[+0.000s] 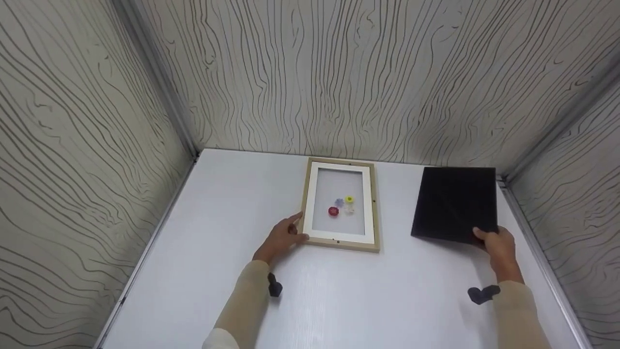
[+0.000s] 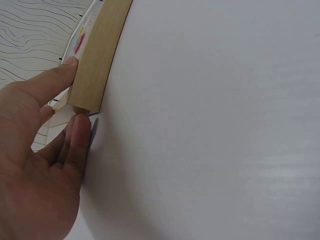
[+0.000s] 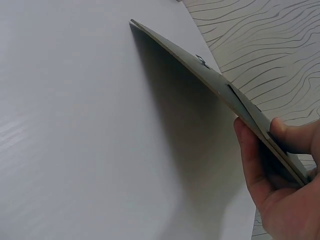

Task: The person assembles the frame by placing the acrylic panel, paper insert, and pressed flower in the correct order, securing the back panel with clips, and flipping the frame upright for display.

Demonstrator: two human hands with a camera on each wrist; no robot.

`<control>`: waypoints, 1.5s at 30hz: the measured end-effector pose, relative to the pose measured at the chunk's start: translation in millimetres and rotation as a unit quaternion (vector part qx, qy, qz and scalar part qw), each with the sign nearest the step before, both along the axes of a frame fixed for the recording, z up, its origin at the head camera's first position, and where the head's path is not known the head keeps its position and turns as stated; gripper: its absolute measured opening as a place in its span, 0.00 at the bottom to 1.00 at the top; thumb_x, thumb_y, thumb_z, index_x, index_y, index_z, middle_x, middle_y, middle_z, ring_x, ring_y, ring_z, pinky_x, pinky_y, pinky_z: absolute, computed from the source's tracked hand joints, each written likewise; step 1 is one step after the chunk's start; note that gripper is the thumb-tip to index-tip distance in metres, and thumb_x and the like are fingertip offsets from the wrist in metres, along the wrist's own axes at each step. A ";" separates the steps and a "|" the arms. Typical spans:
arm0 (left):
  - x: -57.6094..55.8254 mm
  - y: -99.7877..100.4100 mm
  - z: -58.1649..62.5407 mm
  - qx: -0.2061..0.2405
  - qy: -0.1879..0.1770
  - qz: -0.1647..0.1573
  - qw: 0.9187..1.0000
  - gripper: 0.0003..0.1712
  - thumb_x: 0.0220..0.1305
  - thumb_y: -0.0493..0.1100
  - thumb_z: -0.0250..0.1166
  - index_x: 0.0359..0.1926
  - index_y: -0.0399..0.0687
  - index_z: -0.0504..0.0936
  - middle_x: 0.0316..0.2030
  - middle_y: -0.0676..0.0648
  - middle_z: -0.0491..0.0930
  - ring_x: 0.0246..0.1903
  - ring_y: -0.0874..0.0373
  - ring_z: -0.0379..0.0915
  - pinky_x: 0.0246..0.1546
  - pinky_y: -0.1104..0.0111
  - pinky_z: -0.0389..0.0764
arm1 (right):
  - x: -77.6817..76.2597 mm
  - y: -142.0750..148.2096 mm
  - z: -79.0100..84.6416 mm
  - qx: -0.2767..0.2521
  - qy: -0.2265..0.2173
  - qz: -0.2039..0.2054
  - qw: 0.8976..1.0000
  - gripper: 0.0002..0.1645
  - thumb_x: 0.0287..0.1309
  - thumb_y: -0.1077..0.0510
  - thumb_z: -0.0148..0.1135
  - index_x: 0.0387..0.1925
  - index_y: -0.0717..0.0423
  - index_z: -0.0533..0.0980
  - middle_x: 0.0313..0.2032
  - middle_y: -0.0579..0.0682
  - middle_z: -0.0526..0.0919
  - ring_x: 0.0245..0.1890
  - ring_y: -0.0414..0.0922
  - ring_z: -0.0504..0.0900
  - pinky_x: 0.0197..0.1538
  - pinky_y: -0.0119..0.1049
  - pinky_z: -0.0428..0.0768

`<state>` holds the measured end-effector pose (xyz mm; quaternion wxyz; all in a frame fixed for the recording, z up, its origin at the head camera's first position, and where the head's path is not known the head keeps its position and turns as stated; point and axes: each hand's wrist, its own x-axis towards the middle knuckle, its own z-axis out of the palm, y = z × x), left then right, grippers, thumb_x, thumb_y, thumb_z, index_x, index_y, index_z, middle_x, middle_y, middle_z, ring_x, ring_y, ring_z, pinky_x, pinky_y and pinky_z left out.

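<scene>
A light wooden picture frame (image 1: 376,218) with a white mat border lies at the middle of the table. Several small flower-shaped pieces, red, yellow, purple and pale, show inside its opening. My left hand (image 1: 281,237) grips the frame's near left corner; in the left wrist view, thumb and fingers meet the wooden edge (image 2: 97,55). To the right, my right hand (image 1: 501,249) pinches a black backing board (image 1: 455,203) by its near right corner, thumb on top and fingers beneath. Seen from the right wrist, the board (image 3: 200,75) is tilted, its near part raised, with a small metal loop and a flap.
The white table (image 1: 339,300) ends at patterned wood-grain panels (image 1: 310,77) behind and on both sides. Grey metal rails run along its left and right edges. A dark wrist camera (image 1: 274,286) juts from the left sleeve, and another (image 1: 483,294) from the right.
</scene>
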<state>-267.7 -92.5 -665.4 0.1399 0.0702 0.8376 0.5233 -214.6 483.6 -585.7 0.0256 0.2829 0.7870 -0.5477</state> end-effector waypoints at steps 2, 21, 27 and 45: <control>0.4 -0.3 0.3 0.002 0.002 -0.002 1.000 0.47 0.66 0.49 0.77 0.82 0.56 0.66 0.42 0.48 0.75 0.43 0.55 0.69 0.47 0.62 0.71 | 0.2 -1.0 -0.1 -0.003 0.002 -0.003 1.000 0.52 0.78 0.46 0.60 0.83 0.71 0.45 0.77 0.68 0.59 0.58 0.48 0.75 0.80 0.55 0.62; 1.7 -1.9 1.1 0.008 0.017 -0.006 1.000 0.46 0.67 0.50 0.75 0.82 0.56 0.66 0.43 0.47 0.76 0.43 0.55 0.69 0.49 0.61 0.71 | -0.5 -12.5 10.7 -0.019 0.010 -0.016 1.000 0.52 0.76 0.45 0.62 0.83 0.68 0.50 0.65 0.56 0.71 0.44 0.31 0.76 0.68 0.40 0.73; 0.5 -2.0 -0.8 0.005 0.016 -0.006 1.000 0.46 0.67 0.51 0.75 0.82 0.55 0.66 0.43 0.47 0.77 0.44 0.55 0.69 0.49 0.61 0.71 | 0.1 -18.3 14.9 -0.024 0.018 -0.016 0.999 0.51 0.76 0.45 0.63 0.83 0.67 0.51 0.62 0.53 0.72 0.43 0.30 0.75 0.65 0.37 0.73; 0.4 -0.7 -2.2 -0.007 0.004 0.000 1.000 0.46 0.67 0.51 0.75 0.82 0.58 0.66 0.44 0.48 0.76 0.44 0.55 0.69 0.49 0.61 0.72 | -0.2 -38.6 27.3 -0.044 0.053 -0.007 0.998 0.49 0.75 0.48 0.65 0.81 0.69 0.54 0.47 0.37 0.76 0.41 0.28 0.78 0.50 0.22 0.75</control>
